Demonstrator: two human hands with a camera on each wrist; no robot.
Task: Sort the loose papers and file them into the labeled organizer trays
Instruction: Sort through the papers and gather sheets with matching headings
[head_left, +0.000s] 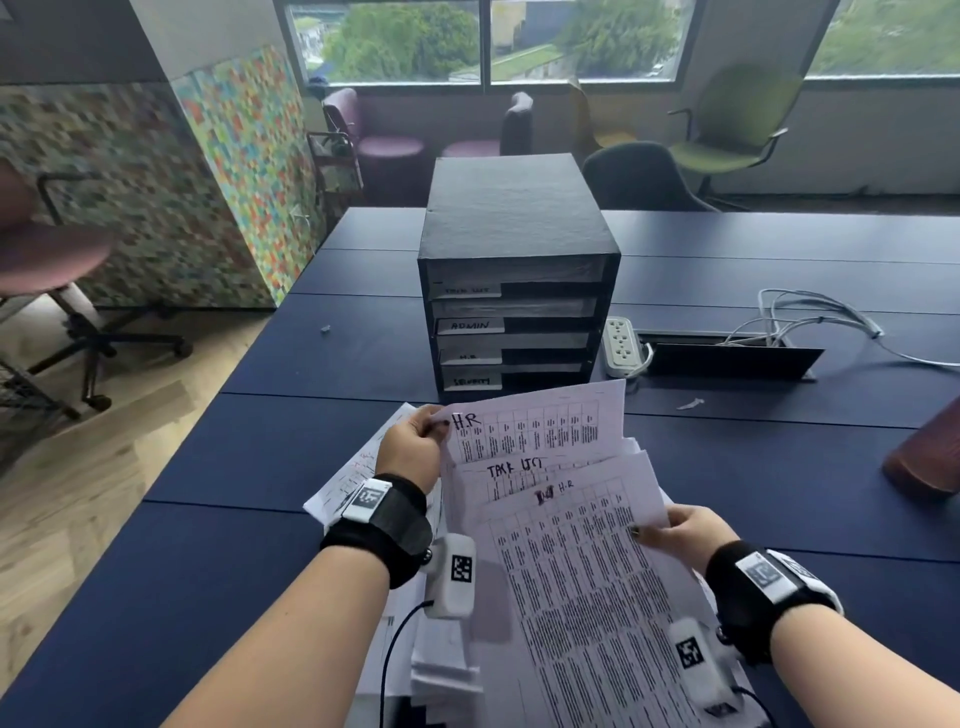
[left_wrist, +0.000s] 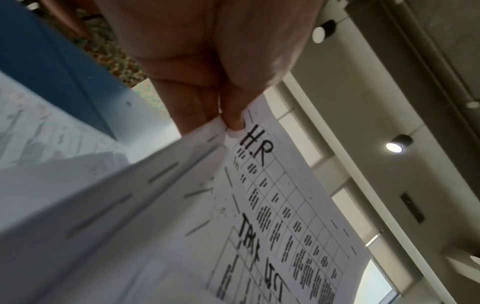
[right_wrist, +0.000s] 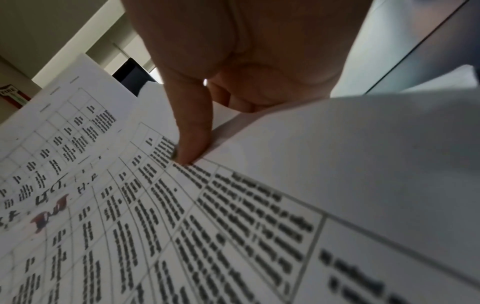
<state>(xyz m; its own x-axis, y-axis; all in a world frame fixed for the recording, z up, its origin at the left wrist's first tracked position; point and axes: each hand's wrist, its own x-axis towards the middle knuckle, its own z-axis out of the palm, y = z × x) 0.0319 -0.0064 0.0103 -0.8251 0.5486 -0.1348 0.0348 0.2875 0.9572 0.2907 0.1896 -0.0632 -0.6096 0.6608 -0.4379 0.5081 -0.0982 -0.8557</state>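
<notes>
A black organizer with four labeled trays stands mid-table; one label reads ADMIN. In front of it I hold a fanned stack of printed sheets. My left hand pinches the top-left corner of a sheet marked H.R. Below it shows a sheet marked TASK LIST, then another H.R sheet. My right hand grips that front sheet's right edge, thumb on its face. More papers lie underneath on the table.
The dark blue table stretches around. A white power strip, an open cable hatch and loose white cables lie right of the organizer. A brown object sits at the right edge. Chairs stand beyond the table.
</notes>
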